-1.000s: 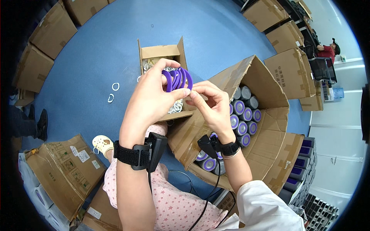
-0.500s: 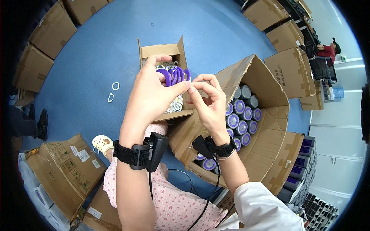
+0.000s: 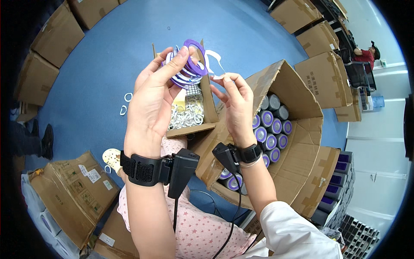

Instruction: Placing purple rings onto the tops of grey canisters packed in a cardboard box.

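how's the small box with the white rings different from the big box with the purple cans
The small box is shallow and narrow; the big box is much wider and deeper. The small box holds a loose heap of white rings; the big box holds purple-topped cans standing upright in rows. The small box lies mostly behind the left hand, the big box behind the right hand. Both are open brown cardboard.

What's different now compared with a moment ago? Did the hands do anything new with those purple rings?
The left hand has lifted the stack of purple rings higher and tipped it. The right hand has drawn away to the right, now pinching a thin white ring that loops out from the stack. The small box of white rings and the large box of purple-capped cylinders stayed put.
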A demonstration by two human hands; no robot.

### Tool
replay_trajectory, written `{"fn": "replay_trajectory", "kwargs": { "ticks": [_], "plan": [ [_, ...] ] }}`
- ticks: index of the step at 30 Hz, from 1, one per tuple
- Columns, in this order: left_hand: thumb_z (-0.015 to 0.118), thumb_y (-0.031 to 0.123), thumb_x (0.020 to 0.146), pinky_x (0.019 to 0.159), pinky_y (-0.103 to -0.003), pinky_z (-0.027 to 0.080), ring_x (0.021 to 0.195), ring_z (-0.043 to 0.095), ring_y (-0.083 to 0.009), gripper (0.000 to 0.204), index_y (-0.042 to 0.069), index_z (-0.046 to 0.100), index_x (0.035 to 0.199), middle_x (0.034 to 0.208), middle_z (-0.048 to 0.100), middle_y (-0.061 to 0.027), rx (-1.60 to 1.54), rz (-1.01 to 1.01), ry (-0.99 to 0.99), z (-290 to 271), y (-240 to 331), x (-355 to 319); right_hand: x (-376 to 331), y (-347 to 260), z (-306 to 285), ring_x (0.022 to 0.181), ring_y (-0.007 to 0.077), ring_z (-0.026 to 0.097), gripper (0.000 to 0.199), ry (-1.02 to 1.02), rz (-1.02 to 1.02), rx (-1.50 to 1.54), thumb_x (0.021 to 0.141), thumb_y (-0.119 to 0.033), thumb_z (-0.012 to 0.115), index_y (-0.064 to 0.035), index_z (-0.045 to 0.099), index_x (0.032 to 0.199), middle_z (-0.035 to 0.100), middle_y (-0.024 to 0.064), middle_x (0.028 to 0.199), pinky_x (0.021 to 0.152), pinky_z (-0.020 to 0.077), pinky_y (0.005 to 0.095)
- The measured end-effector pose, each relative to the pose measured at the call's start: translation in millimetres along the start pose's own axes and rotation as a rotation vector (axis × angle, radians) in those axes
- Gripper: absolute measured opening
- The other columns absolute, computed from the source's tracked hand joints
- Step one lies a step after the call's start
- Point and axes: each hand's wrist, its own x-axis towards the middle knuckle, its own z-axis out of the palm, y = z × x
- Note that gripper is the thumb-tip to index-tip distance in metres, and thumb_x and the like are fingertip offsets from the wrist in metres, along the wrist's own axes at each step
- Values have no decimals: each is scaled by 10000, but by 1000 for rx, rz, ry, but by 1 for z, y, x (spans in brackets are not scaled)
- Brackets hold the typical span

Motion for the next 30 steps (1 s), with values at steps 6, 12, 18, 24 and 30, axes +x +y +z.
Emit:
{"fn": "replay_trajectory", "kwargs": {
  "ticks": [6,12,18,24,30],
  "plan": [
    [673,161,848,891,-272,487,964,600,-152,349,5,494,1104,1059,610,-113,-179,79,-10,2,1,0,12,29,-20,774,143,618,183,157,-88,-274,896,-138,561,40,604,880,606,72,890,708,509,261],
    [578,134,903,922,-258,494,987,598,-134,301,-39,532,1146,1112,609,-125,-245,199,19,0,5,3,8,23,-16,697,230,639,224,-100,-92,-928,830,-138,623,14,669,987,669,144,839,656,484,319],
    [580,140,903,917,-250,496,977,598,-128,314,-35,521,1157,1094,612,-123,-208,209,54,1,2,4,10,14,-14,701,160,643,236,-51,-114,-822,793,-187,694,14,696,916,678,116,851,634,505,276],
    [636,162,874,908,-278,478,974,591,-146,279,11,523,1081,1058,615,-112,-185,156,24,9,-4,4,10,5,-19,788,112,619,302,79,-137,-720,850,-247,669,11,665,1007,672,81,890,653,508,258],
    [670,181,848,849,-235,473,983,598,-115,474,-19,448,1215,1062,627,-121,198,-80,-135,23,-8,-4,-20,-34,-13,912,115,596,368,-20,107,-53,978,-320,450,-10,627,1065,639,49,1024,759,494,258]
  ]
}}
